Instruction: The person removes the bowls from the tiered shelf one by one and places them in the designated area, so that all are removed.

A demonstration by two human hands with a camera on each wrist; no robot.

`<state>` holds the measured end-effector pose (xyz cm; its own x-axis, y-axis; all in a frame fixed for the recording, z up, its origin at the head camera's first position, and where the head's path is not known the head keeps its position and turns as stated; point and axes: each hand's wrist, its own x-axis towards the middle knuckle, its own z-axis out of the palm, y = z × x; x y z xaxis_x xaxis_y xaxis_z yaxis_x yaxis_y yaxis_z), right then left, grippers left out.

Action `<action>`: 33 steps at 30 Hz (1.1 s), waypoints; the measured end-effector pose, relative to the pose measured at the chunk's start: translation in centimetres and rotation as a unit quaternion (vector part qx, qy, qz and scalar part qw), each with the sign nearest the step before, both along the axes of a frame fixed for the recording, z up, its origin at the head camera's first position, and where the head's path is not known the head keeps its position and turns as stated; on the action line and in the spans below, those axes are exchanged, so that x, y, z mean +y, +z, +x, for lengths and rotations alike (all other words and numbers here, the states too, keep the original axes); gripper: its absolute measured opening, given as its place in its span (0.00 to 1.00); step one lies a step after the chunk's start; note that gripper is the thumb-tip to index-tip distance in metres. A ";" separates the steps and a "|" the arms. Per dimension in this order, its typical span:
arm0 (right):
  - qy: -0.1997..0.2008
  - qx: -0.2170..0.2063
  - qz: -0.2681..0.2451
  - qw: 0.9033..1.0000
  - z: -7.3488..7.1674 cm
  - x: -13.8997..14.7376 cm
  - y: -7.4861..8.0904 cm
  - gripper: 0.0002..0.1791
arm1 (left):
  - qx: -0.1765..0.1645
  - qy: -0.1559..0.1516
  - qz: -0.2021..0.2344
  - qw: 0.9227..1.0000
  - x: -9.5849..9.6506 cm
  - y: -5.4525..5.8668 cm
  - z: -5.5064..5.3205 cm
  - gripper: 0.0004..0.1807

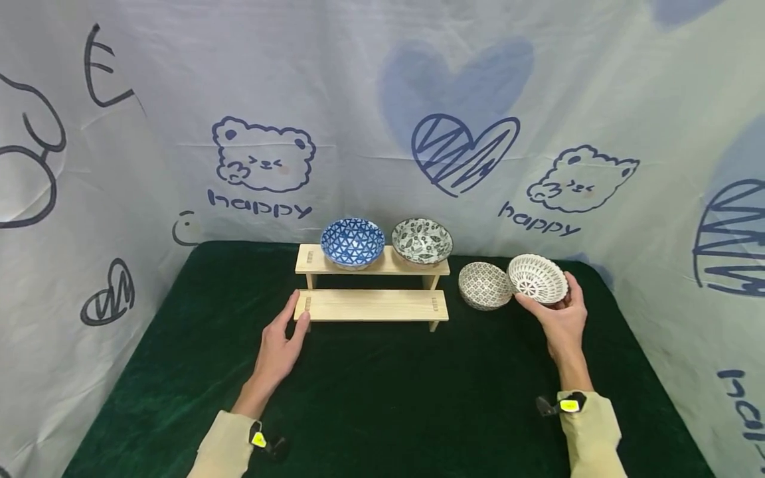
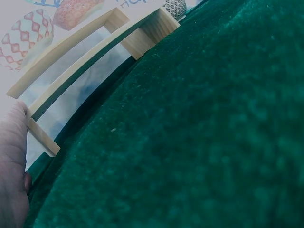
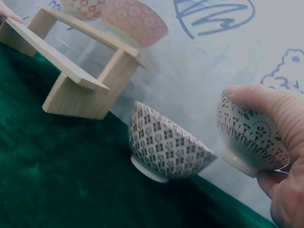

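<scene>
1. The white bowl (image 1: 538, 279) is right of centre in the head view, tilted, its inside facing the camera. The right hand (image 1: 562, 315) grasps it, thumb at the near rim and fingers round the far-right side.
2. It looks like glazed ceramic: probably rigid, fairly light, smooth enough to slip and liable to chip. Thumb near the rim with fingers beneath the wall seems a sound hold; the foot ring (image 3: 239, 164) would give extra support.
3. Just left of it sits the lattice-patterned bowl (image 1: 485, 285) on the green cloth (image 1: 418, 398). The two seem to meet in the head view, but the right wrist view shows a gap.
4. Around the middle of the head view is the two-tier wooden stand (image 1: 370, 305). The left hand (image 1: 281, 342) touches its left end with relaxed, extended fingers, not clenched.
5. The stand's upper tier bears the blue bowl (image 1: 352, 242) and the leaf-patterned bowl (image 1: 422, 240); both wrist views tint this pair reddish.
6. Only the right wrist view shows the white bowl's outer pattern and underside, with the foot seemingly off the cloth; only the head view shows its ribbed inside. The left wrist view misses it altogether.
</scene>
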<state>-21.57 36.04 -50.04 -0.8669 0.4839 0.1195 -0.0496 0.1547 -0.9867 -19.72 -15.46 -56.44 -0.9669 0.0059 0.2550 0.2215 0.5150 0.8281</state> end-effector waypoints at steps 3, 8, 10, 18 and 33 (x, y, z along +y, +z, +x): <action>-0.012 0.001 -0.010 1.000 -0.3 0.3 -0.6 0.61 | 0.001 0.001 0.000 1.000 -0.2 0.0 0.1 0.35; -0.033 0.001 -0.007 0.999 -0.3 1.2 -1.5 0.60 | -0.001 -0.004 0.002 1.000 -0.2 0.1 0.1 0.35; -0.040 0.004 -0.006 0.999 -0.4 1.4 -1.8 0.60 | 0.000 -0.006 0.003 1.000 -0.2 0.1 0.2 0.36; -0.066 0.011 -0.007 0.998 -0.5 1.6 -2.9 0.58 | -0.002 -0.008 0.005 1.000 -0.2 0.1 0.2 0.36; -0.088 -0.017 0.027 0.996 -0.9 2.1 -5.0 0.60 | -0.015 -0.007 -0.002 1.000 -0.2 0.1 0.1 0.37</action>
<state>-22.43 38.13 -55.05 -0.7733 0.6222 0.1222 0.0159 0.2118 -0.9772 -19.58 -15.69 -56.36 -0.9739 0.0199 0.2262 0.2038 0.5163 0.8318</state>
